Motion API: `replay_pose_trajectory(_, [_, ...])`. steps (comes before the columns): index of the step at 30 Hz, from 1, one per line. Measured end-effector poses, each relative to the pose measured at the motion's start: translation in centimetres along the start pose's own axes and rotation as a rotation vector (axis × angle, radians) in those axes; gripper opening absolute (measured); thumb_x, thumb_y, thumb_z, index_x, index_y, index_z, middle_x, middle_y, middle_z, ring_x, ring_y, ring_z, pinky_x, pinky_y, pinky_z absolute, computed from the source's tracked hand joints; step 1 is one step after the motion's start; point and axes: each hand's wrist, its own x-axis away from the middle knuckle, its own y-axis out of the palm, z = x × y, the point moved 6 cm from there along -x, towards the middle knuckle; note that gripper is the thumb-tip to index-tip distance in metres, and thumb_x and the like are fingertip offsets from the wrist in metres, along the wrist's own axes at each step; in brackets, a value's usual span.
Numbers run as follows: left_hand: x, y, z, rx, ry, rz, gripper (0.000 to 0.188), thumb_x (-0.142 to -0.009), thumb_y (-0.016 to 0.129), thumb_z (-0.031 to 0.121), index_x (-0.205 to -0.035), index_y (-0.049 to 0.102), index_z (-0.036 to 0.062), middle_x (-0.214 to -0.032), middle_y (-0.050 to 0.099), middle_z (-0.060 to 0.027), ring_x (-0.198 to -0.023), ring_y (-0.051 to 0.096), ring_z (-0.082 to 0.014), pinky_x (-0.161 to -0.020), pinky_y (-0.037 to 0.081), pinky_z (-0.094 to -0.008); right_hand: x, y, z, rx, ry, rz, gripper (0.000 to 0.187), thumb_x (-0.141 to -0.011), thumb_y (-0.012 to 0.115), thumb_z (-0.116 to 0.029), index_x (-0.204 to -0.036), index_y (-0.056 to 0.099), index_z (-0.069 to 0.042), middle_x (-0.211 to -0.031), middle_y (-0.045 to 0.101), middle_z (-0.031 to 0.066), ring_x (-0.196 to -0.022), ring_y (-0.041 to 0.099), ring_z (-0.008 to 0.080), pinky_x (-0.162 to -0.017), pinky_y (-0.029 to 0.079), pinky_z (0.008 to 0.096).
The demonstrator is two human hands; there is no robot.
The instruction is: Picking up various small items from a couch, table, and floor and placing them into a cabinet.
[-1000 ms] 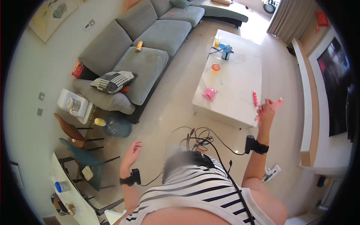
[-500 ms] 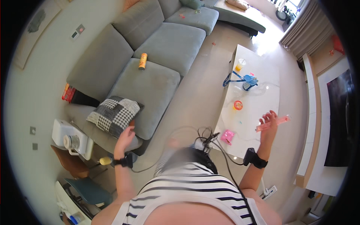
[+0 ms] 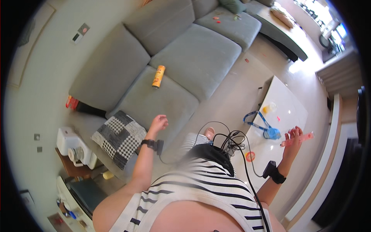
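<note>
My right hand (image 3: pixel 294 136) is closed around a long, slim pink translucent packet (image 3: pixel 308 137), which sticks out on both sides of the fingers. It is held above the right edge of the white coffee table (image 3: pixel 251 176). My left hand (image 3: pixel 159 123) hangs in front of the grey sofa (image 3: pixel 170 104), with loosely bent fingers and nothing visible in it. Beyond it, an orange-yellow snack canister (image 3: pixel 158 76) lies on the sofa seat. A black, white and grey patterned cushion (image 3: pixel 120 137) is left of my left forearm.
A blue cup with a strap (image 3: pixel 272 133), a yellow drink cup (image 3: pixel 269 108) and a round red-rimmed lid (image 3: pixel 250 156) are on the coffee table. Black cables (image 3: pixel 234 143) hang before my waist. Red scraps (image 3: pixel 218 22) dot the far seat. A white appliance (image 3: pixel 68 138) stands left.
The view has shifted along the sofa and turned. My left hand has moved away from the cushion, forward and right. My right hand keeps holding the pink packet.
</note>
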Motion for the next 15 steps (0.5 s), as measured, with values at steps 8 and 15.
replay_pose_trajectory(8, [-10.8, -1.6, 4.1, 0.209, -0.027, 0.136, 0.035, -0.078, 0.057, 0.013, -0.111, 0.046, 0.0077, -0.089, 0.057, -0.0046, -0.076, 0.057, -0.0127, -0.060, 0.046, -0.0249, -12.4, 12.7, 0.9, 0.148, 0.003, -0.269, 0.024, -0.089, 0.049, -0.022, -0.107, 0.047, -0.006, -0.087, 0.050, 0.0026, -0.081, 0.050, 0.0103, -0.073, 0.043, 0.0263])
replay_pose_trajectory(15, [-35.3, -5.2, 4.5, -0.151, 0.144, 0.268, 0.052, -0.070, 0.065, 0.007, -0.115, 0.040, 0.0042, -0.097, 0.054, -0.0073, -0.085, 0.054, -0.0151, -0.070, 0.046, -0.0288, -12.8, 14.9, 7.1, 0.381, 0.196, -0.064, 0.019, -0.086, 0.052, -0.013, -0.102, 0.050, -0.001, -0.069, 0.046, 0.0004, -0.054, 0.041, 0.0067, -0.045, 0.035, 0.0172])
